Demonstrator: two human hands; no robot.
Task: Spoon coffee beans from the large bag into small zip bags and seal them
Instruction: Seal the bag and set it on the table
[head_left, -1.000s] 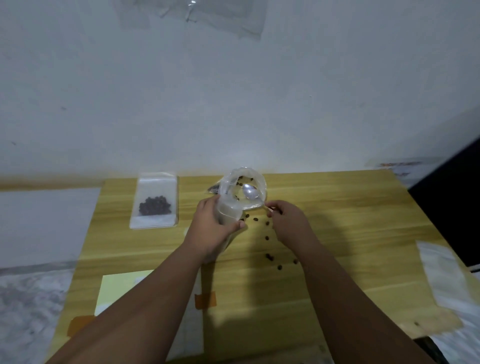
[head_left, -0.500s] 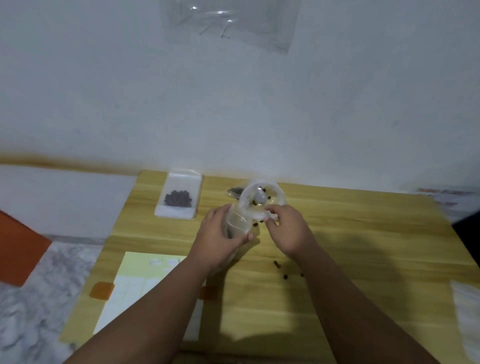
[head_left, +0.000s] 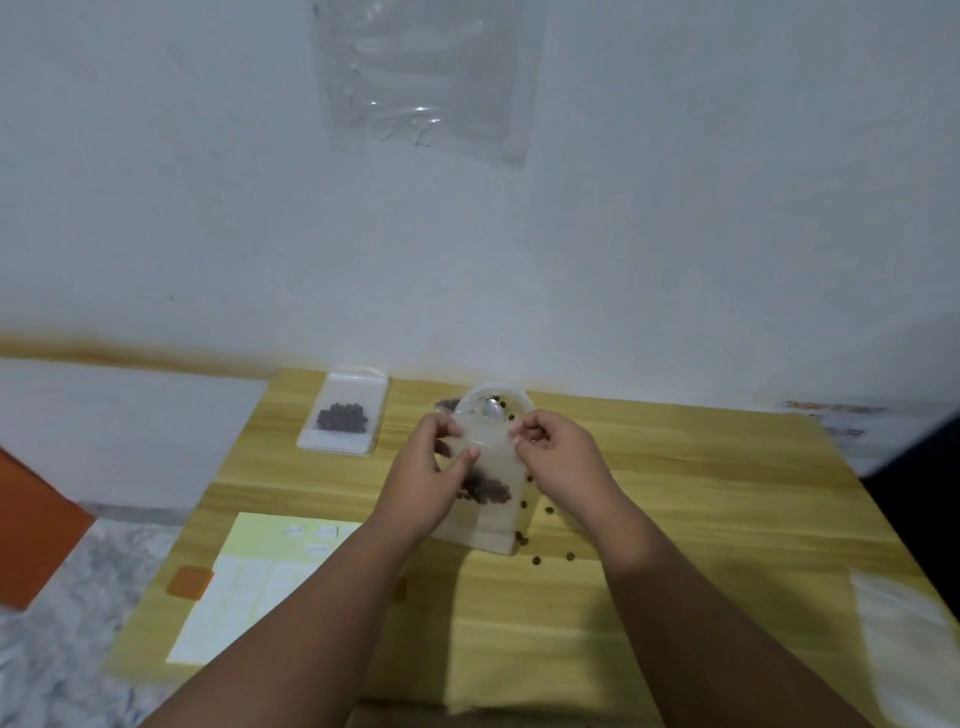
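We see both hands meet at the top of a small zip bag (head_left: 493, 525), which stands upright near the middle of the wooden surface (head_left: 675, 493), its lower edge close to the wood. The left hand (head_left: 423, 480) pinches the bag's upper left edge, with its fingers (head_left: 470, 454) curled in and the thumb laid across the front. The right hand (head_left: 563, 457) pinches the upper right corner between thumb and curled fingers (head_left: 524, 434). A dark clump of coffee beans (head_left: 485, 488) sits inside the bag, about halfway down. We cannot tell whether the zip strip is closed.

Just behind the bag's top is the large bag (head_left: 496, 397), its round mouth gaping towards us and a metal spoon (head_left: 491, 409) lying in it. Loose beans (head_left: 536, 560) are scattered on the surface beside and below the held bag, on the right.

Farther left, near the back edge, a filled small bag (head_left: 345, 423) lies flat — well apart from the hands. A pale sheet of paper (head_left: 260, 582) lies at the near left, with a piece of orange tape (head_left: 190, 582) at its edge. A stack of whitish bags (head_left: 906, 639) shows blurred at the far right. On the wall above hangs a clear plastic sheet (head_left: 426, 78).
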